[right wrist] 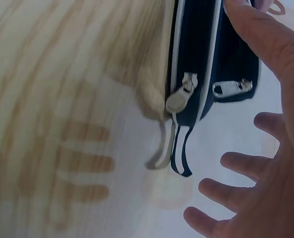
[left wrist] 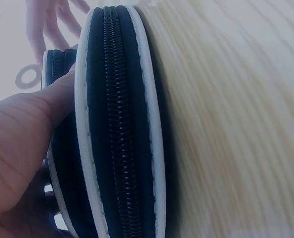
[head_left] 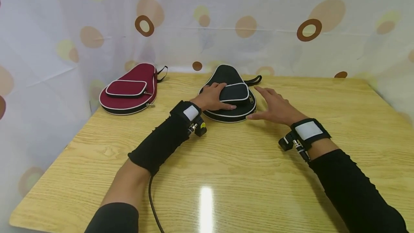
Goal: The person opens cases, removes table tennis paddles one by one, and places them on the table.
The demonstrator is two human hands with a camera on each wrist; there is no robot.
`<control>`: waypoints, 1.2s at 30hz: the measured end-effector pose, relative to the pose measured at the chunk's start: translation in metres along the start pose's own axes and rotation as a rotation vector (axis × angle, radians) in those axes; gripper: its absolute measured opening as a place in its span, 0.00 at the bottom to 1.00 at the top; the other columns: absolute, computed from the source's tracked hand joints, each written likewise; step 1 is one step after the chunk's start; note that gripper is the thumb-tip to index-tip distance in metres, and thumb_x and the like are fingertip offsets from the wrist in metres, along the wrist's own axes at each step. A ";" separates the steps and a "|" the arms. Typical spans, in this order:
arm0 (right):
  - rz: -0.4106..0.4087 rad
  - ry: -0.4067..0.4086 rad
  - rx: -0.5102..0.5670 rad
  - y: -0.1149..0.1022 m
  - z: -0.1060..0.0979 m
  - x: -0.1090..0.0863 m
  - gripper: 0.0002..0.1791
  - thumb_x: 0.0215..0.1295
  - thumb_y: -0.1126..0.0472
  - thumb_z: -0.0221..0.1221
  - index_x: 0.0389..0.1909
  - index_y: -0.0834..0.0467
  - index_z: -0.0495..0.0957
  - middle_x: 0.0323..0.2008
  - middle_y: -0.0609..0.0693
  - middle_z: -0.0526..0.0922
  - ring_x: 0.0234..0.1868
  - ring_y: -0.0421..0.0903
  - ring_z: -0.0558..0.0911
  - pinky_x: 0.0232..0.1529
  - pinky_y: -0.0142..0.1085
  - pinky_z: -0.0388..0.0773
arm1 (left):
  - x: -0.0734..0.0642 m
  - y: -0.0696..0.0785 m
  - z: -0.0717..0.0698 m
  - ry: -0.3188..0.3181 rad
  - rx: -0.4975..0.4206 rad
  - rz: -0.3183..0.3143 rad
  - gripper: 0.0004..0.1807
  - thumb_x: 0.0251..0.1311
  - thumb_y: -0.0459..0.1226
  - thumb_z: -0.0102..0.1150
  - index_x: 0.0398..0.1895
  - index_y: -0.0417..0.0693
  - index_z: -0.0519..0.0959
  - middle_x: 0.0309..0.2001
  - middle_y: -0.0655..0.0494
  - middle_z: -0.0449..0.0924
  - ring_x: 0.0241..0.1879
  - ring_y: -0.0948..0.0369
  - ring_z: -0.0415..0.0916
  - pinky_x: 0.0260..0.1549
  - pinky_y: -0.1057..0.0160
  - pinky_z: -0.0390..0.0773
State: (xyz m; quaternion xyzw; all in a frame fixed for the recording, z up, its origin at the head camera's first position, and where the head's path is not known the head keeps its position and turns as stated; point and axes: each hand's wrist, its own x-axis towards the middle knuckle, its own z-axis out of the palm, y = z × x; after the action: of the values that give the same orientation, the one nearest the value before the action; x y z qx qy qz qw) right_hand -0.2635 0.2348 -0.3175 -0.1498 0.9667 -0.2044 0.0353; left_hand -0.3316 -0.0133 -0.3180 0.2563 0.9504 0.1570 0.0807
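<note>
A black table tennis bat case [head_left: 225, 74] with white piping lies on the table, its front pocket [head_left: 235, 92] facing up. My left hand [head_left: 211, 98] rests on the left part of this case, thumb across its face near the pocket. In the left wrist view, the zipper [left wrist: 118, 109] runs along the case's side. My right hand [head_left: 276, 108], fingers spread, hovers just right of the case and holds nothing. Metal zipper pulls [right wrist: 179, 99] and the dark wrist strap [right wrist: 182, 156] appear beside that hand in the right wrist view.
A red bat case [head_left: 145, 73] with a pocket and a black strap lies at the back left of the wooden table [head_left: 242, 179]. Behind the table hangs a patterned curtain [head_left: 226, 6]. A cable [head_left: 152, 200] trails from my left forearm.
</note>
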 end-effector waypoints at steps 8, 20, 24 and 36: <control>-0.012 -0.008 0.056 0.002 0.010 0.006 0.66 0.55 0.39 0.72 0.82 0.51 0.37 0.76 0.71 0.45 0.74 0.73 0.53 0.67 0.70 0.54 | 0.007 0.027 0.007 -0.008 0.029 0.037 0.53 0.62 0.61 0.62 0.81 0.48 0.48 0.79 0.46 0.51 0.77 0.47 0.50 0.72 0.49 0.56; 0.050 -0.077 0.088 0.004 0.009 0.016 0.65 0.56 0.36 0.70 0.82 0.50 0.37 0.75 0.75 0.41 0.74 0.74 0.50 0.66 0.70 0.56 | 0.013 0.030 0.013 -0.034 -0.010 0.068 0.54 0.63 0.60 0.63 0.82 0.51 0.45 0.80 0.46 0.48 0.77 0.45 0.48 0.71 0.48 0.59; 0.041 -0.084 0.096 0.003 0.009 0.016 0.64 0.56 0.37 0.70 0.82 0.50 0.38 0.75 0.75 0.42 0.74 0.74 0.50 0.66 0.69 0.55 | 0.011 0.022 0.015 -0.026 -0.087 0.032 0.60 0.60 0.59 0.66 0.82 0.49 0.39 0.80 0.43 0.44 0.78 0.47 0.45 0.72 0.50 0.59; 0.011 -0.078 0.100 0.008 0.002 0.021 0.63 0.55 0.39 0.72 0.81 0.51 0.41 0.76 0.72 0.44 0.74 0.73 0.52 0.67 0.68 0.55 | -0.001 0.030 0.016 -0.026 -0.129 -0.083 0.60 0.65 0.59 0.61 0.81 0.42 0.33 0.80 0.38 0.38 0.79 0.46 0.39 0.73 0.51 0.54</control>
State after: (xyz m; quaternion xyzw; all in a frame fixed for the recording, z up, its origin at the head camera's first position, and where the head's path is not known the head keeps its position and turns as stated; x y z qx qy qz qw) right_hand -0.2857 0.2350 -0.3226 -0.1505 0.9540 -0.2462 0.0815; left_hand -0.3131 0.0148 -0.3227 0.2129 0.9469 0.2112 0.1158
